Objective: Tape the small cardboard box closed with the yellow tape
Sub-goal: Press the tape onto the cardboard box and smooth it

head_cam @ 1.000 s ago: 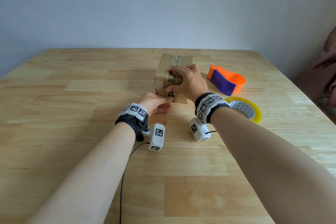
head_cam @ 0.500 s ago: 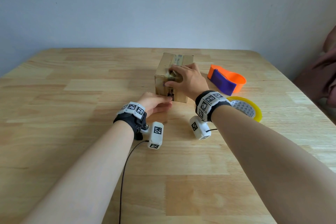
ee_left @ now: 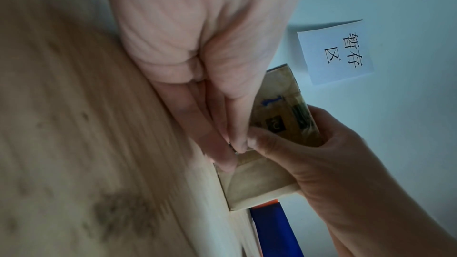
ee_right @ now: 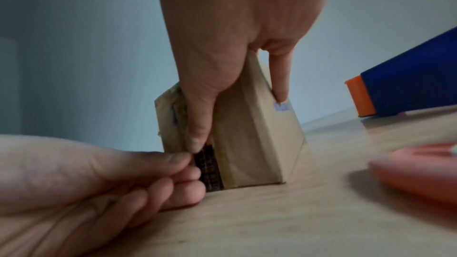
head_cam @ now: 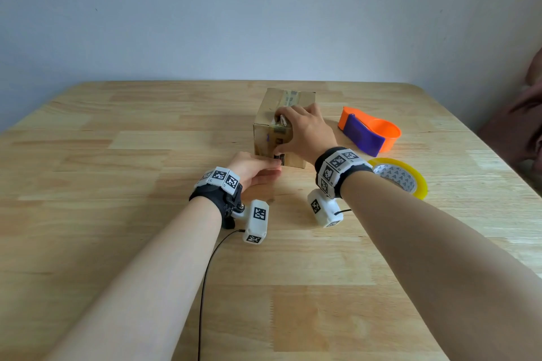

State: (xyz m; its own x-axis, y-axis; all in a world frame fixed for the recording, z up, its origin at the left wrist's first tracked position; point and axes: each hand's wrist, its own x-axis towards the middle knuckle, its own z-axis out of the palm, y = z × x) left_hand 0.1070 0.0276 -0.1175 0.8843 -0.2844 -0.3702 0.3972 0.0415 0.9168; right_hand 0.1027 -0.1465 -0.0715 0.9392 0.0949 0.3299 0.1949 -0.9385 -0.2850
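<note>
The small cardboard box (head_cam: 265, 138) stands mid-table, with shiny tape running along its top and down its near face. My right hand (head_cam: 305, 132) grips it from above. Its thumb (ee_right: 195, 140) points down the near face, and a finger (ee_right: 279, 93) lies on the right side. My left hand (head_cam: 264, 170) rests on the table at the foot of that face. Its thumb and curled fingers (ee_right: 183, 165) pinch together right below the right thumb, seemingly on the tape's end by a dark label. The yellow tape roll (head_cam: 416, 182) lies flat to the right, by my right wrist.
An orange and purple tape cutter (head_cam: 366, 138) lies right of the box, behind the roll. The wooden table (head_cam: 117, 184) ends at a pale wall, where a paper note (ee_left: 336, 52) hangs. A thin black cable (head_cam: 205, 287) runs along my left forearm.
Hardly anything has changed. Both hands stay at the box, with the left pinching at the foot of the near face and the right holding on top.
</note>
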